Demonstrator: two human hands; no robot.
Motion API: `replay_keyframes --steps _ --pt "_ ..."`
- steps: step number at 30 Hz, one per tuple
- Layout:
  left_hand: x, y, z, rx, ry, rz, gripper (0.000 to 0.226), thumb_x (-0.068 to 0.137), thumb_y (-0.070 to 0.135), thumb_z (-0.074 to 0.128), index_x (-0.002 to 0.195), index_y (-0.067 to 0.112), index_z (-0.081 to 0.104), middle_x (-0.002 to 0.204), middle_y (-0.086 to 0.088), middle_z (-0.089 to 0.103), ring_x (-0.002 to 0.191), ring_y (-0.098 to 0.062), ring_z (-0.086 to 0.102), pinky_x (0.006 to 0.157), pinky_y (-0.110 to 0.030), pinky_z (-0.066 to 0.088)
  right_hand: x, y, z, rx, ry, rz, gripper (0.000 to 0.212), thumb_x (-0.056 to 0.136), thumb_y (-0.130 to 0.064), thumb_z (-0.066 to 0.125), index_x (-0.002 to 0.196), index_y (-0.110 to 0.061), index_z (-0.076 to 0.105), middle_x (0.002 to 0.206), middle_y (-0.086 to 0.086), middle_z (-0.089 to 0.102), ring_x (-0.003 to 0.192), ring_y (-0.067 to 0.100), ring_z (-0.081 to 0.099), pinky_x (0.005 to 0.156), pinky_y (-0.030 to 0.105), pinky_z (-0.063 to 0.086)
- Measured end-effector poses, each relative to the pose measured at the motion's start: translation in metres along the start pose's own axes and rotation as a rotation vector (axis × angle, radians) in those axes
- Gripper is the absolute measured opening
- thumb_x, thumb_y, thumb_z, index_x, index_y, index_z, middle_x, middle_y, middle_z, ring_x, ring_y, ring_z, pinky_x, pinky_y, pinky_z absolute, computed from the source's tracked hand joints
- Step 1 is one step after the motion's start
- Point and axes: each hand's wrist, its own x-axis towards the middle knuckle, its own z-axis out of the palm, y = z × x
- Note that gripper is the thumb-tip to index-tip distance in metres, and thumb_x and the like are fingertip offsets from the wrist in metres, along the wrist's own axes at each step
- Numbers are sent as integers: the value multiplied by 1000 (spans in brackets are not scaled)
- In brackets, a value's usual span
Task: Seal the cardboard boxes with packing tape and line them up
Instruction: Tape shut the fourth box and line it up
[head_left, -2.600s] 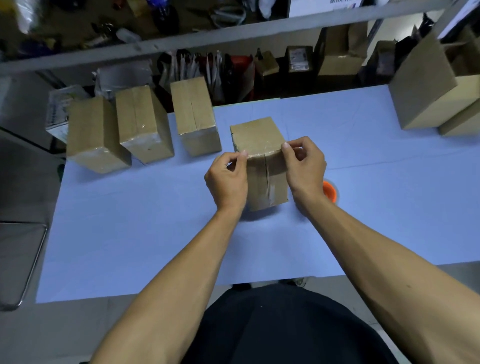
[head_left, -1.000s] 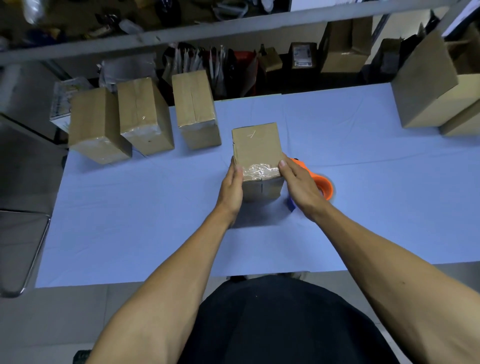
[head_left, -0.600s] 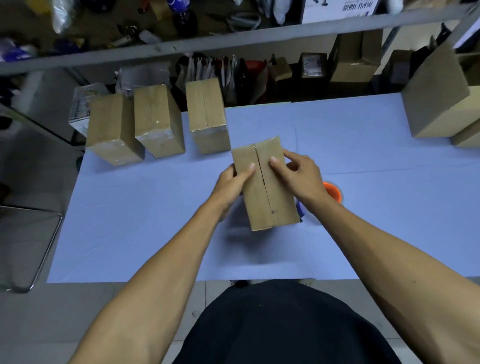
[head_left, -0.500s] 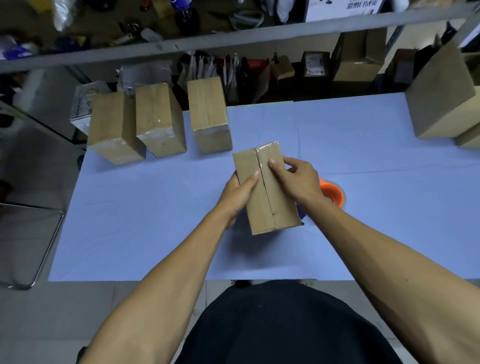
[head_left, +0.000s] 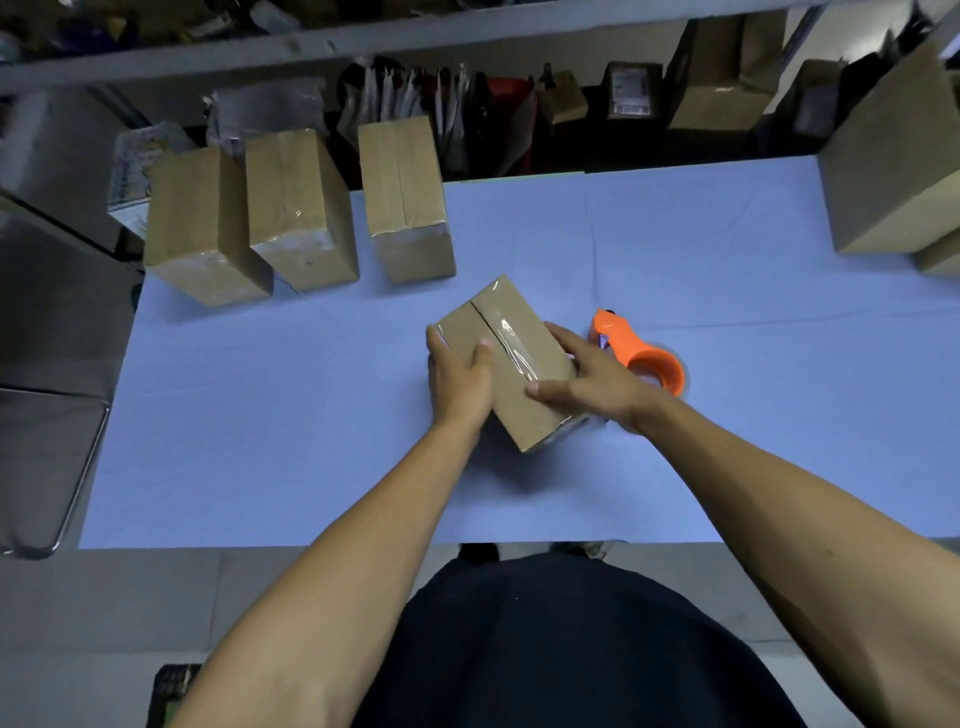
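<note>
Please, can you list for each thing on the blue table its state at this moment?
Small brown cardboard box in both hands: tilted, lifted at one end, clear tape along its seam.
Left hand: grip on the box's left side.
Right hand: grip on the box's right side.
Orange tape dispenser: lying on the table, untouched.
Three brown cardboard boxes in a row: taped, standing side by side.

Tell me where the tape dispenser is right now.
The tape dispenser lies on the blue table right of centre in the head view, just beyond the right hand and beside the held box.
</note>
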Motion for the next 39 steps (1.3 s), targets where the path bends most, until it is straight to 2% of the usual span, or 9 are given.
replay_keyframes --steps 3,7,11,16,20,26,28,31,39 --pt "9 10 -18 354 -41 307 78 94 21 54 158 29 11 167 0 2 152 -23 5 118 -35 15 2 -5 -2 -59 -41 -8 84 86 -28 77 155 -30 28 141 -5 55 123 13 56 108 35 44" --pt "28 16 -36 930 -362 750 54 104 32 38 155 41 23 167 8 -4 152 -21 -14 120 -59 -1 4 -8 -8 -268 97 -75 82 83 -37 78 152 -23 37 144 -3 53 128 14 52 109 34 41" --pt "31 8 -37 981 -280 688 51 104 52 29 153 45 23 167 11 1 152 -17 -4 118 -58 12 2 2 -10 -276 437 -33 85 79 -48 78 149 -16 42 145 7 48 133 23 45 108 35 38" --pt "22 15 -25 978 -59 572 50 100 53 39 148 40 36 162 4 17 140 -28 18 90 -44 44 0 10 3 1 674 54 65 83 -45 76 131 -13 47 112 1 61 102 22 59 82 29 44" --pt "15 20 -28 1038 -40 520 49 98 51 45 145 38 41 152 0 27 125 -32 29 71 -35 40 6 7 7 -29 684 -6 30 92 -36 66 110 -13 59 102 0 66 93 16 61 78 26 42" --pt "21 25 -45 932 3 607 43 93 46 58 128 22 58 129 -7 45 125 -30 37 101 -39 36 15 2 1 -91 617 -94 24 97 -22 58 116 -11 68 113 5 70 101 19 64 91 32 48" --pt "23 26 -45 842 -87 559 48 94 44 58 135 20 53 142 -8 43 132 -29 39 107 -39 34 15 3 2 -143 547 -158 29 97 -14 55 122 -12 68 118 1 70 108 16 62 94 23 45" --pt "22 22 -40 844 -197 475 46 99 46 47 138 22 50 136 -5 57 122 -31 53 95 -37 40 13 6 8 -90 501 -185 38 95 -9 54 131 -17 63 120 -11 65 108 4 57 91 5 37" --pt "1 -10 -42 578 -299 225 36 94 49 49 123 29 55 110 6 64 105 -20 60 84 -34 48 14 14 10 71 534 -158 26 92 -14 66 117 -11 70 112 -1 70 107 13 64 96 30 50"
